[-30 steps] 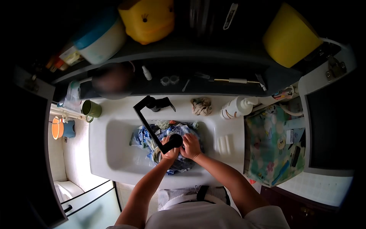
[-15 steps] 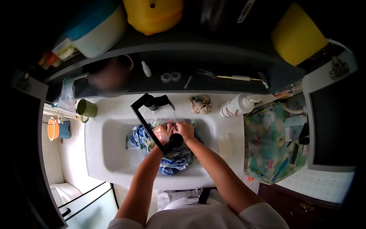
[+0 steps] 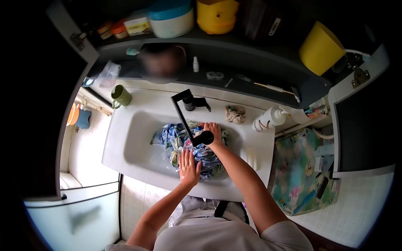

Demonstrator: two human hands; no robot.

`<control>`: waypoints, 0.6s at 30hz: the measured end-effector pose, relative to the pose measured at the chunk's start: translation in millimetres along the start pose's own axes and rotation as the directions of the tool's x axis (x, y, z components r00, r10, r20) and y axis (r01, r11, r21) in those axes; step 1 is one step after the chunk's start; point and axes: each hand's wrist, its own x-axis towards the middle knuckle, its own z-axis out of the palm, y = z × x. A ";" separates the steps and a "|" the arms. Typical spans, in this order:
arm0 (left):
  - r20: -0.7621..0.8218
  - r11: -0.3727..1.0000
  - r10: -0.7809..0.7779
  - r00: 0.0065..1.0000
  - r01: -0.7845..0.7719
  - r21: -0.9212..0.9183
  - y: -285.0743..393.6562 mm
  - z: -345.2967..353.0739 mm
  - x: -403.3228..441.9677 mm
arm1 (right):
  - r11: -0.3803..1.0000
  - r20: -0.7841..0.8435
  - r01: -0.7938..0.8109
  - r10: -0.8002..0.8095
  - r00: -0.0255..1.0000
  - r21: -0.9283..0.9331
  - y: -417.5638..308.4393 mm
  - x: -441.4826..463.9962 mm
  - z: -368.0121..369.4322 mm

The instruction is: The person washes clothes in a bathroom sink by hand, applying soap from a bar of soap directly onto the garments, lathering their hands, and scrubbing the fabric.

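Dark shelving (image 3: pixel 259 58) runs beyond both your hands, behind one white sink (image 3: pixel 120 138) whose walls surround them, presumably to contain any water. Under your hands sits one heap of wet-looking patterned cloth (image 3: pixel 171 134); its folds overlap too much to count pieces. One black faucet (image 3: pixel 183 119) hangs over it, its head beside your right hand, likely so water lands there. Your left hand (image 3: pixel 189 167) is flat, fingers extended, at the heap's near side, grasping nothing, perhaps to steady it. Your right hand (image 3: pixel 212 133) spreads its fingers on the far side; the faucet hides part, so any grip can't be judged. Beyond that hand, probably parked within reach, stands one pump bottle (image 3: pixel 268 119); far past the left, one green mug (image 3: pixel 121 96); just beyond the right, one crumpled rag (image 3: pixel 235 113).
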 end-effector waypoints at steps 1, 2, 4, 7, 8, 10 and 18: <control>-0.005 1.000 -0.010 1.000 0.010 0.012 0.1 3.9 -5.8 | 1.000 -0.040 0.000 0.000 0.999 -0.018 -2.3 1.5 10.3; -0.008 1.000 -0.017 1.000 0.017 0.023 -0.1 8.2 -10.9 | 0.999 -0.083 -0.004 0.001 0.997 -0.036 -4.1 4.3 20.2; 0.014 0.998 -0.016 1.000 0.015 0.068 -0.3 14.0 -21.1 | 0.996 -0.031 0.072 -0.071 0.997 0.053 6.7 12.8 60.1; 0.008 0.995 0.036 0.999 -0.036 0.098 -0.6 25.0 -29.5 | 0.965 0.200 0.190 -0.225 0.954 0.183 12.7 18.4 51.4; 0.007 0.993 0.046 0.999 -0.047 0.110 -1.5 30.1 -32.6 | 0.961 0.154 0.192 -0.224 0.962 0.201 9.1 15.2 38.1; 0.006 0.988 0.071 0.997 -0.071 0.137 -5.3 41.4 -40.0 | 0.951 0.058 0.195 -0.215 0.975 0.241 3.4 -0.6 27.7; 0.229 0.980 0.143 0.963 -0.170 0.106 -18.8 33.1 -57.6 | 0.935 0.271 0.324 -0.351 0.896 0.140 -27.8 -84.0 -91.3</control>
